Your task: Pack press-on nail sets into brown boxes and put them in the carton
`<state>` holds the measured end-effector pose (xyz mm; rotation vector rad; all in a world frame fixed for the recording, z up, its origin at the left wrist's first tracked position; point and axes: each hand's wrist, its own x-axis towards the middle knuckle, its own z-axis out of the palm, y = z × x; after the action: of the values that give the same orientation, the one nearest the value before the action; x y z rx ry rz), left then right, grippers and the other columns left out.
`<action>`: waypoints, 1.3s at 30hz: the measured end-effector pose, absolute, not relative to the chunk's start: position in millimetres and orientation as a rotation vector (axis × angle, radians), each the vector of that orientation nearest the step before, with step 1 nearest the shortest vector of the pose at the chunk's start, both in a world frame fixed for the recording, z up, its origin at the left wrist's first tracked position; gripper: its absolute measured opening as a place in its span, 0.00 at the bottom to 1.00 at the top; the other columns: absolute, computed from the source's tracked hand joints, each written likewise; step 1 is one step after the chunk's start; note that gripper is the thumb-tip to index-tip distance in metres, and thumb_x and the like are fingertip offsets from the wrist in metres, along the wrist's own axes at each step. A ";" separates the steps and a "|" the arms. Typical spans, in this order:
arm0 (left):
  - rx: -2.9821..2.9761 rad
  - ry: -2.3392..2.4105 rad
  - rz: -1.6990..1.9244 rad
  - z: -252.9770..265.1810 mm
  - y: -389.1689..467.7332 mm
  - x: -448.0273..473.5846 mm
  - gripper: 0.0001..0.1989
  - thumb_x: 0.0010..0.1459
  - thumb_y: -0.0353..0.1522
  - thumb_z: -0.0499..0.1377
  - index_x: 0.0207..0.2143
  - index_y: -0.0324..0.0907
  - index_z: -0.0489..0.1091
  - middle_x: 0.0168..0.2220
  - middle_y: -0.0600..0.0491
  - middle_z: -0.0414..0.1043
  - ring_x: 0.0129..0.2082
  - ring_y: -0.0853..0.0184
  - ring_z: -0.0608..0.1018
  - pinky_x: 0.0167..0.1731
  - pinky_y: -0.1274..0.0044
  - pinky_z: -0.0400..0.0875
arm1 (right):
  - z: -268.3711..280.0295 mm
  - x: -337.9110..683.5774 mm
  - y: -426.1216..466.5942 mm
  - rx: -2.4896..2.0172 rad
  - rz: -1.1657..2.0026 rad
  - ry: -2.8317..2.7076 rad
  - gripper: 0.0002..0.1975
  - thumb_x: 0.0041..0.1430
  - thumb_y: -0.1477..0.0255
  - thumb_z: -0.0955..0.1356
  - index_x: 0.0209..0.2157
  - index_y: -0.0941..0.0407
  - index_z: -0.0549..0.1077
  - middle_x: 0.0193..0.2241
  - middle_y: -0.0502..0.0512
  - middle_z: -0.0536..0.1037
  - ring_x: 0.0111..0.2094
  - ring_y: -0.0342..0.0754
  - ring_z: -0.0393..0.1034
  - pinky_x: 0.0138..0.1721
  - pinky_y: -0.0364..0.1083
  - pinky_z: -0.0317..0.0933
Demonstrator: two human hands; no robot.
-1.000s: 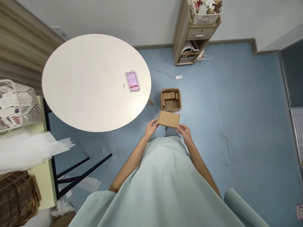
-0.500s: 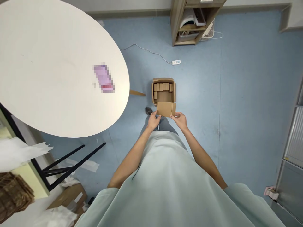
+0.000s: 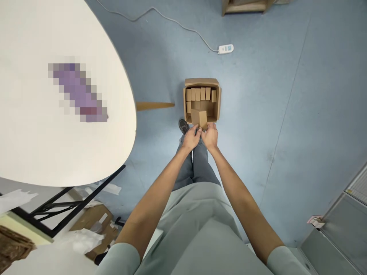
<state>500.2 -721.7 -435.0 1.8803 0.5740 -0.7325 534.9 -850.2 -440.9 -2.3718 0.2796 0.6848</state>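
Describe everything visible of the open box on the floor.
The open box is brown, apparently cardboard, roughly square, its flaps seemingly folded outward. It sits upright on the blue floor, a shoe by its near left corner. Inside, small boxes line the far side, another sits by the left wall, and some bottom shows. A held box hides part of its near edge; contact is unclear.

An open carton (image 3: 202, 81) sits on the blue floor (image 3: 249, 114), small boxes (image 3: 198, 94) ranged inside. At the carton's near side, the person's left hand (image 3: 191, 138) and right hand (image 3: 210, 136) hold a brown box (image 3: 197, 117); beyond the carton lies a corded white device (image 3: 225, 49).
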 end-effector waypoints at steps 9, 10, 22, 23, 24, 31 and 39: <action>1.883 0.635 -0.822 -565.3 -710.3 537.5 0.22 0.75 0.35 0.53 0.65 0.37 0.73 0.67 0.40 0.74 0.69 0.56 0.74 0.71 0.66 0.64 | -589.5 547.8 -824.0 -2.366 0.741 0.391 0.11 0.64 0.70 0.67 0.47 0.53 0.66 0.50 0.63 0.73 0.44 0.56 0.73 0.50 0.56 0.69; 1.876 0.642 -0.839 -579.8 -709.0 540.2 0.22 0.75 0.35 0.53 0.65 0.37 0.73 0.67 0.40 0.74 0.69 0.56 0.74 0.71 0.66 0.64 | -605.2 548.1 -821.7 -2.363 0.752 0.405 0.11 0.64 0.70 0.67 0.47 0.53 0.65 0.50 0.63 0.73 0.44 0.56 0.73 0.50 0.56 0.70; 1.897 0.670 -0.884 -701.1 -671.6 562.6 0.24 0.76 0.36 0.52 0.66 0.34 0.72 0.69 0.38 0.72 0.70 0.55 0.73 0.72 0.65 0.63 | -748.4 554.2 -780.3 -2.389 0.874 0.534 0.13 0.70 0.62 0.68 0.49 0.53 0.65 0.53 0.66 0.71 0.48 0.62 0.78 0.51 0.60 0.73; 1.906 0.673 -0.876 -705.7 -668.5 563.6 0.24 0.76 0.35 0.52 0.66 0.34 0.72 0.69 0.38 0.72 0.71 0.55 0.72 0.72 0.66 0.62 | -755.9 555.5 -776.1 -2.390 0.896 0.539 0.14 0.70 0.62 0.68 0.50 0.54 0.65 0.53 0.66 0.71 0.49 0.63 0.78 0.51 0.61 0.73; 1.913 0.674 -0.870 -709.7 -665.6 564.4 0.24 0.76 0.35 0.52 0.66 0.35 0.73 0.69 0.39 0.72 0.71 0.56 0.72 0.72 0.65 0.62 | -763.0 557.0 -772.0 -2.390 0.912 0.544 0.14 0.70 0.63 0.69 0.50 0.54 0.65 0.54 0.66 0.71 0.49 0.63 0.78 0.51 0.61 0.73; 1.969 0.674 -0.906 -722.2 -650.8 568.7 0.23 0.76 0.35 0.51 0.66 0.37 0.73 0.68 0.41 0.74 0.70 0.56 0.73 0.72 0.66 0.62 | -803.5 568.3 -753.9 -2.341 0.952 0.602 0.12 0.70 0.71 0.67 0.53 0.57 0.68 0.58 0.72 0.74 0.52 0.64 0.79 0.56 0.61 0.72; 1.999 0.663 -1.000 -646.0 -653.6 551.3 0.24 0.76 0.35 0.51 0.68 0.34 0.71 0.70 0.40 0.71 0.71 0.56 0.72 0.72 0.69 0.61 | -736.5 559.0 -780.0 -2.251 1.052 0.564 0.16 0.69 0.75 0.67 0.56 0.59 0.75 0.55 0.68 0.82 0.58 0.58 0.78 0.64 0.54 0.66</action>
<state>551.3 -653.6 -646.0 1.9992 0.6627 -1.0001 559.0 -780.0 -736.5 -2.2511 0.5640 1.0524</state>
